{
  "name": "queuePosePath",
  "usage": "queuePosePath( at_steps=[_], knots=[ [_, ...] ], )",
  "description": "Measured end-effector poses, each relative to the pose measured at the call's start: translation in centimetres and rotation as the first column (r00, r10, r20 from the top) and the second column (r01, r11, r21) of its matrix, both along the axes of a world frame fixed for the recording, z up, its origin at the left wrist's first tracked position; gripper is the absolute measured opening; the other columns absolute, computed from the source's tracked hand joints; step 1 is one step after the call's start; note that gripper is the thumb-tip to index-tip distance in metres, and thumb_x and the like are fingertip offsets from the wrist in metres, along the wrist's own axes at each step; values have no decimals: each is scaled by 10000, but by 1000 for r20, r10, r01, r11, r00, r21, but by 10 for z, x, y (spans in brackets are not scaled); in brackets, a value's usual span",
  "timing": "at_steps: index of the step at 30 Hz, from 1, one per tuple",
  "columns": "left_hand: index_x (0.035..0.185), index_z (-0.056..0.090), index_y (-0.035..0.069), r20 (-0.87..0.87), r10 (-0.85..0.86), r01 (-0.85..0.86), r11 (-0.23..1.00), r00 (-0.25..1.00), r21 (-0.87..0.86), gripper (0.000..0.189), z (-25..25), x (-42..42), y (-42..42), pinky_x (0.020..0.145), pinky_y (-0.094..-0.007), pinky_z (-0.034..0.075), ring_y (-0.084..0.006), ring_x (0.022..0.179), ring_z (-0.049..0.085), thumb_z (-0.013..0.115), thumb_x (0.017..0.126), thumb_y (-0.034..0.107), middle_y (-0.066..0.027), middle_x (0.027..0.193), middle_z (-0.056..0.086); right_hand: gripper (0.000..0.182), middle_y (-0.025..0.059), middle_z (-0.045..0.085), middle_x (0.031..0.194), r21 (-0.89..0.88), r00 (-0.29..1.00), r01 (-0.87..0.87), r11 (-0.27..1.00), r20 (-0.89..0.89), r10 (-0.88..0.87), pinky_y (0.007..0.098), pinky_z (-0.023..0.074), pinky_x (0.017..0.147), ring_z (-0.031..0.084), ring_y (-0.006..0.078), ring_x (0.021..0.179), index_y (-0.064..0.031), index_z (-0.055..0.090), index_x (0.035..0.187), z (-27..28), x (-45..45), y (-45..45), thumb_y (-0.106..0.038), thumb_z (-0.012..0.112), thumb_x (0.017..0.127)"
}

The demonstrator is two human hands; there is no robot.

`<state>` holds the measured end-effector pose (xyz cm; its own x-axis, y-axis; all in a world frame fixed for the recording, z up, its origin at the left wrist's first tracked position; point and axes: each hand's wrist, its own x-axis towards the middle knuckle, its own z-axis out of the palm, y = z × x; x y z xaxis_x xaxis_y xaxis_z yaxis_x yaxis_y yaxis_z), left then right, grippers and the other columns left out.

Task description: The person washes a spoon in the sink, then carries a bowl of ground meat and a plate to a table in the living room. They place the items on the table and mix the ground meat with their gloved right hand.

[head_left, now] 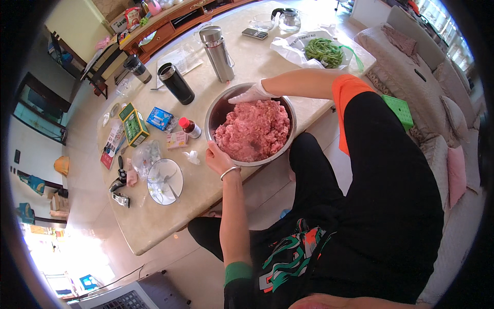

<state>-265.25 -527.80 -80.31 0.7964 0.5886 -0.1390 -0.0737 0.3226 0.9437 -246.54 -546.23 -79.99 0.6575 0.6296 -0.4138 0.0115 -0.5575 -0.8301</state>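
Observation:
A wide stainless steel bowl (pixel 293 133) stands near the table's edge and holds a large mound of pink minced meat (pixel 256 125). At its near-left rim, my left hand (pixel 219 157), bare with a bangle at the wrist, grips the edge between thumb and fingers. My right hand (pixel 252 93), in a thin translucent glove, reaches inside the far side of the bowl. Its fingers are stretched out along the top of the meat, and their undersides are hidden. A small dark bottle with a red cap (pixel 190 128) stands just left of the bowl.
On the stone-topped table (pixel 154 228) are a steel flask (pixel 220 58), a black tumbler (pixel 176 84), a white bowl with cutlery (pixel 165 181), a green-yellow box (pixel 133 125), hair clippers (pixel 121 199), a phone (pixel 254 34), a glass pot (pixel 289 21) and green vegetables on a plastic bag (pixel 324 53).

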Motion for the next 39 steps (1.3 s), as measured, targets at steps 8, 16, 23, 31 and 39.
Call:
queuePosePath(
  at_steps=[8, 16, 23, 31, 39],
  knots=[
    [625, 460, 16, -30, 29, -27, 997, 999, 71, 366, 5, -1, 2, 529, -258, 374, -96, 588, 426, 452, 884, 275, -23, 653, 509, 531, 23, 568, 1102, -12, 917, -286, 958, -293, 270, 315, 434, 839, 530, 139, 993, -144, 528, 1153, 84, -31, 54, -409, 660, 712],
    [612, 441, 24, 15, 14, -15, 1000, 1000, 14, 365, -4, 4, 7, 496, -258, 359, -89, 557, 407, 460, 878, 274, -7, 616, 484, 506, 122, 585, 1002, -401, 611, -446, 800, 516, 600, 340, 417, 800, 551, 269, 927, -106, 524, 1130, 137, -94, 36, -376, 634, 716],
    [628, 463, 4, 22, 30, -31, 998, 999, 56, 370, -4, 3, 3, 504, -260, 367, -93, 566, 420, 468, 873, 281, -24, 626, 500, 768, 197, 538, 1041, -402, 466, -372, 837, 699, 543, 376, 427, 811, 520, 343, 954, -63, 427, 1222, 127, -141, 13, -407, 722, 602],
    [639, 474, -13, -37, 40, -38, 998, 999, 58, 385, -5, 1, 4, 517, -280, 378, -107, 571, 422, 472, 877, 290, -35, 635, 502, 347, 196, 579, 944, -565, 383, -147, 812, 724, 574, 413, 492, 645, 593, 327, 832, -58, 574, 952, 94, -147, 54, -124, 619, 615],
    [645, 473, -3, -29, 29, -27, 998, 999, 65, 374, -1, 5, 4, 505, -278, 362, -104, 568, 407, 455, 885, 283, -32, 636, 490, 287, 178, 587, 915, -494, 482, -203, 845, 701, 526, 396, 452, 754, 563, 322, 905, -62, 587, 959, 88, -137, 52, -173, 569, 696]
  ],
)
